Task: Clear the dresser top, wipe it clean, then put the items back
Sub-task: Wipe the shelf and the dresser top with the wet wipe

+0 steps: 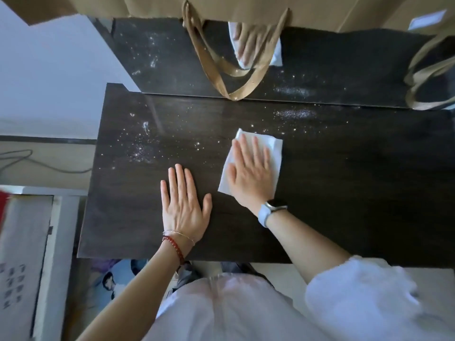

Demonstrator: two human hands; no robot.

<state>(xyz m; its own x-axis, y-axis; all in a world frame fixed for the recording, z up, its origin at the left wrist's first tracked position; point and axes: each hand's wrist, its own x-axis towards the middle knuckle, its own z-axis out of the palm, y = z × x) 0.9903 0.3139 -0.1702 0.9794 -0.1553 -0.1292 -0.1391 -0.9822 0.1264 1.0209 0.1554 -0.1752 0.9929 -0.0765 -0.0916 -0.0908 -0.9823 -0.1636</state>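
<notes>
dresser top point(344, 205): dark wood grain, fills the middle of the frame; we see nothing on it but the hands and the wipe.
wipe point(273, 148): white folded sheet, lying flat on the top just right of centre.
right hand point(251, 175): we see it palm down on the wipe, fingers spread and extended, pressing it flat to the wood rather than pinching it; pale watch point(267, 212) on the wrist.
left hand point(183, 207): open, flat on bare wood at lower centre, fingers straight, holding nothing; red bead bracelet point(173, 246) at the wrist.
dust point(294, 113): white specks scattered across the far half of the top, a denser patch upper right of the wipe, more at upper left.
mirror point(332, 67): stands along the back edge at frame top, reflecting hand and wipe.
strap loop point(236, 93): tan, hangs down in front of the mirror, top centre.
</notes>
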